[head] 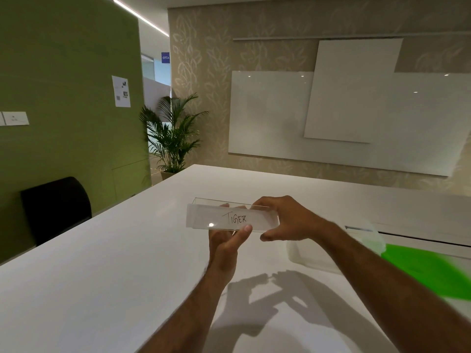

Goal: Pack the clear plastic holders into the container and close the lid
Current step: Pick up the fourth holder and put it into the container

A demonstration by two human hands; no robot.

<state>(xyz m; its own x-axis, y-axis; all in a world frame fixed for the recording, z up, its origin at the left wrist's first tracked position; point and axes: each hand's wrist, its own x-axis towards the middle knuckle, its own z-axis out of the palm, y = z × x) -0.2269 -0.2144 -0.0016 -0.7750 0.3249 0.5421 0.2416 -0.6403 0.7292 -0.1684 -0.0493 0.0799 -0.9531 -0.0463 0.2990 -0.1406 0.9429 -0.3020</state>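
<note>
A clear plastic holder (204,217) with a paper card marked "TIGER" is held above the white table (102,263). My left hand (226,240) grips it from below, thumb on the front face and fingers behind. My right hand (288,220) grips its right end, fingers over the top edge and thumb underneath. To the right, partly behind my right forearm, a translucent container (305,253) stands on the table. Its green lid (428,268) lies beside it at the right edge of view, blurred.
A black chair (56,207) stands at the table's left side. A potted palm (173,138) is beyond the far corner. Whiteboards (331,118) hang on the far wall. A green partition (63,98) rises on the left.
</note>
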